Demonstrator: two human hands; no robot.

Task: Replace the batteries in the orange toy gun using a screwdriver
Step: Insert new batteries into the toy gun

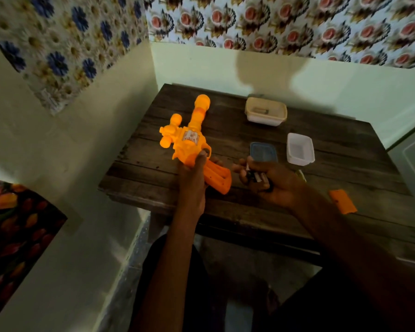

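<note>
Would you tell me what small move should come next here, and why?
Probably move the batteries in the right hand to the open grip of the gun: the left hand holds it, the cover lies on the table, and the slots seem empty.

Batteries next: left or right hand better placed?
Right, probably. The right hand grips the batteries, close to the open handle of the orange toy gun. The left hand is occupied holding that gun, so it is best used to steady it.
</note>
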